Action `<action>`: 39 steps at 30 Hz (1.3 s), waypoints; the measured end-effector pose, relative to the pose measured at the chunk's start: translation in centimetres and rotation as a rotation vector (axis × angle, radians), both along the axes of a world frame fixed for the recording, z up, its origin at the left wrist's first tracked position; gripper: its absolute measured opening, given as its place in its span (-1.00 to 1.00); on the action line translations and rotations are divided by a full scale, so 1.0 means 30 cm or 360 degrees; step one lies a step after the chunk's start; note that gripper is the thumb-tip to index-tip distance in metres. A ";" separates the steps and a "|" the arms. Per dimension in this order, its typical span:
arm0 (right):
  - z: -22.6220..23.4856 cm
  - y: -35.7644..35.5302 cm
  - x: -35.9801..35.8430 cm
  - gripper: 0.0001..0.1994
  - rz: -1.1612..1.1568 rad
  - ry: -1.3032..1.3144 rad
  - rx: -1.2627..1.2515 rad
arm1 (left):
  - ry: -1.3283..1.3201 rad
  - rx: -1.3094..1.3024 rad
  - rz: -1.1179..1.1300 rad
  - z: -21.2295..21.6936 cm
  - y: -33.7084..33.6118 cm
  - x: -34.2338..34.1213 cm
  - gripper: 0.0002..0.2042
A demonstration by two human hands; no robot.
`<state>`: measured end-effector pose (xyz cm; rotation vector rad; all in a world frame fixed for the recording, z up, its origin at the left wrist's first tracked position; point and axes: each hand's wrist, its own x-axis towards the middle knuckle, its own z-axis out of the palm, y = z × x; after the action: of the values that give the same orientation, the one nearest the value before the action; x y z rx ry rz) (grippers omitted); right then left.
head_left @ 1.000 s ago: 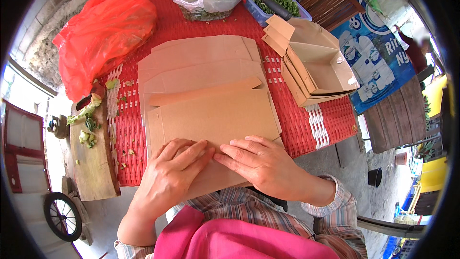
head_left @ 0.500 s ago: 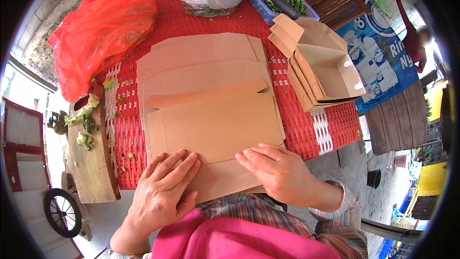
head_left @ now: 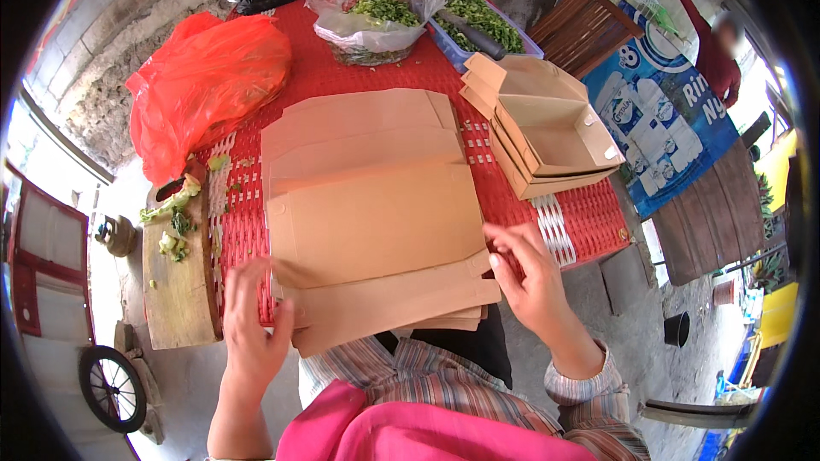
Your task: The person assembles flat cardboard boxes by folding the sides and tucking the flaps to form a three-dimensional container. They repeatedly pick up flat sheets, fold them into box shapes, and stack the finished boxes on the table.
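Observation:
A flat brown cardboard box blank [head_left: 384, 222] lies on top of a stack of similar blanks [head_left: 367, 119] in front of me. Its near flap [head_left: 401, 294] shows a crease line and is slightly raised. My left hand [head_left: 254, 312] is at the blank's left edge, thumb apart from the fingers, which are a little blurred. At the right edge is my right hand [head_left: 531, 280], its fingers loosely bent and the thumb apart from them. Neither hand has closed round the cardboard. Folded open boxes [head_left: 555, 132] stand nested together at the right.
The red woven table [head_left: 589, 213] carries a red plastic bag [head_left: 209, 90], a clear bag of chopped greens [head_left: 376, 13] and a blue tub of greens [head_left: 478, 26] with a knife handle across it. A wooden board [head_left: 179, 299] with vegetable scraps lies left. A person [head_left: 716, 55] is at far right.
Both hands have come off the near crease and moved outward to the blank's sides. The near flap now stands slightly up along its crease. The view has shifted a little.

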<state>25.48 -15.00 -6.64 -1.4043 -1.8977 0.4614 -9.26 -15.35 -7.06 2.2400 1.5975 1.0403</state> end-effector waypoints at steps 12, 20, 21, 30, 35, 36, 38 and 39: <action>-0.031 0.011 0.024 -0.55 0.0206 0.0179 0.0172 | -0.1131 -0.0384 -0.0020 -0.001 -0.020 -0.032 -0.88; 0.025 0.013 0.066 -0.63 0.0726 -0.0387 0.0136 | -0.0622 0.0052 -0.0865 -0.017 -0.204 -0.023 -0.72; 0.028 0.018 0.065 -0.63 0.0786 -0.0408 0.0131 | -0.0434 0.0049 -0.0963 -0.002 -0.207 -0.032 -0.78; -0.051 0.102 0.078 -0.65 0.0809 -0.0327 0.0163 | -0.0365 -0.0074 -0.0618 0.001 -0.051 -0.011 -0.75; 0.054 0.101 -0.053 -0.42 0.0247 0.0673 -0.0549 | -0.1068 -0.0367 0.0123 0.000 -0.056 0.082 -0.56; 0.018 0.108 -0.050 -0.28 0.0089 0.0685 -0.0600 | -0.1196 -0.0273 0.0166 0.002 -0.048 0.112 -0.46; 0.018 0.105 -0.072 -0.21 0.0108 0.0604 -0.0379 | -0.1212 -0.0155 0.0268 -0.005 -0.044 0.137 -0.27; 0.027 0.101 -0.082 -0.17 0.0118 0.0562 -0.0268 | -0.1103 -0.0127 0.0325 -0.007 -0.044 0.141 -0.18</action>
<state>23.03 -11.97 -5.84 -1.2614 -1.6555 0.8629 -5.02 -16.67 -7.28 1.4302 1.5103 1.5477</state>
